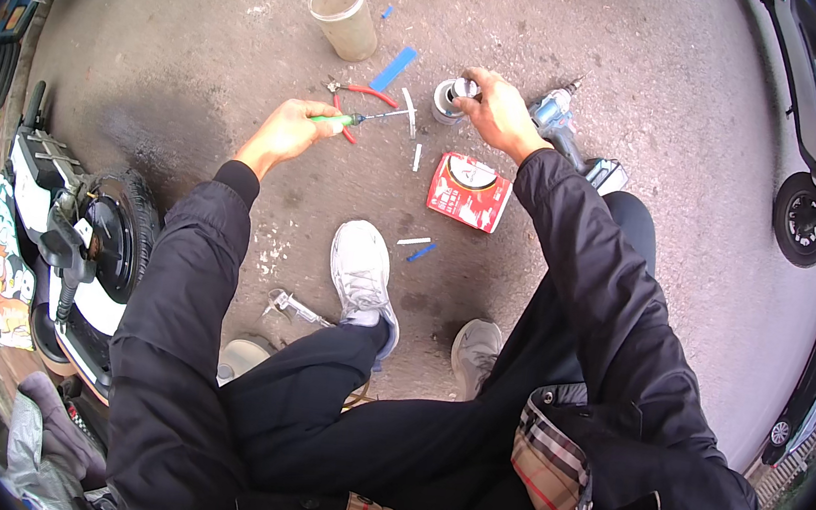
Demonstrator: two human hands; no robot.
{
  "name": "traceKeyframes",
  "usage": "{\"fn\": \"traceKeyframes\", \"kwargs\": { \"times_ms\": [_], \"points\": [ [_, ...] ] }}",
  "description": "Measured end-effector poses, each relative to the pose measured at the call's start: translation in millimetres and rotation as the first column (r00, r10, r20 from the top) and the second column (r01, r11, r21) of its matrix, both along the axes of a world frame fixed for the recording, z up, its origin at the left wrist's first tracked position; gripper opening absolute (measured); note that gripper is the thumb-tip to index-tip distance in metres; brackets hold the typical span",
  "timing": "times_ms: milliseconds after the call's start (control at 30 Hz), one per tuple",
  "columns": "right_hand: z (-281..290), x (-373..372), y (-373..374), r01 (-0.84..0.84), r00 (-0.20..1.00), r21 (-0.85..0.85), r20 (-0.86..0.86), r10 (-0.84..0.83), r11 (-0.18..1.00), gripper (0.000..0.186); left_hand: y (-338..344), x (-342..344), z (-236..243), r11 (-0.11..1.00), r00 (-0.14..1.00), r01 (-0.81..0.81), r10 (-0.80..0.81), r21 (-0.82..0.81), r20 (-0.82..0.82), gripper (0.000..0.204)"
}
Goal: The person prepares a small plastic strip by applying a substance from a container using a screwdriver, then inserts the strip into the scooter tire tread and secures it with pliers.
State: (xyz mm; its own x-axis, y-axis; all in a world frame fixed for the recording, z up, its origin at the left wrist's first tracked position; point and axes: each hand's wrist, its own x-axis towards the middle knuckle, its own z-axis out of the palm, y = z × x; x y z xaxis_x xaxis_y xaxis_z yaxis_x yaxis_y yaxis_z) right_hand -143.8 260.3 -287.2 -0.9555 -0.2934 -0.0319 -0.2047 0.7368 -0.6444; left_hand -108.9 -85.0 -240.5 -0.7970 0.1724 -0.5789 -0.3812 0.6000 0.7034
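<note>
My left hand (291,129) grips a green-handled screwdriver (331,120), its metal shaft reaching right toward a thin white strip (411,111). Under the screwdriver lie red-handled pliers (366,91). My right hand (494,114) has its fingers closed on a small silver cylindrical piece (464,88), at a round white-and-grey container (445,104) on the pavement. Just right of that hand lies a blue-grey power drill (551,113) with a battery, partly behind my sleeve. A red-and-white package (467,192) sits below my hands.
A cloudy plastic bucket (344,24) and blue strips (393,69) lie ahead on the pavement. A caulking-type gun (291,307) is beside my shoe (361,270). A scooter wheel (124,233) stands close at left. Vehicles with wheels (800,219) line the right side.
</note>
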Motion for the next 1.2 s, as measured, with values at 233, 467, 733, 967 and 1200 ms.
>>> {"fn": "traceKeyframes", "kwargs": {
  "times_ms": [233,467,733,967,1200],
  "points": [
    [11,8,15,0.242,0.967,-0.175,0.129,-0.221,0.954,0.053,8,-8,-14,0.998,1.000,0.026,-0.027,0.056,0.006,0.031],
    [15,8,20,0.295,0.950,-0.246,0.176,-0.257,0.923,0.051,15,-17,-14,0.996,0.999,0.026,-0.023,0.084,-0.042,0.033],
    [28,19,32,0.245,0.969,-0.182,0.090,-0.232,0.952,0.049,18,-16,-14,0.995,0.995,0.062,-0.056,0.076,-0.078,0.035],
    [37,27,39,0.244,0.968,-0.193,0.110,-0.226,0.950,0.049,26,-20,-7,0.997,0.994,0.053,-0.048,0.052,-0.094,0.033],
    [49,30,41,0.220,0.974,-0.195,-0.003,-0.225,0.956,0.049,32,-23,0,0.999,0.998,0.030,-0.028,0.032,-0.060,0.033]
  ]
}}
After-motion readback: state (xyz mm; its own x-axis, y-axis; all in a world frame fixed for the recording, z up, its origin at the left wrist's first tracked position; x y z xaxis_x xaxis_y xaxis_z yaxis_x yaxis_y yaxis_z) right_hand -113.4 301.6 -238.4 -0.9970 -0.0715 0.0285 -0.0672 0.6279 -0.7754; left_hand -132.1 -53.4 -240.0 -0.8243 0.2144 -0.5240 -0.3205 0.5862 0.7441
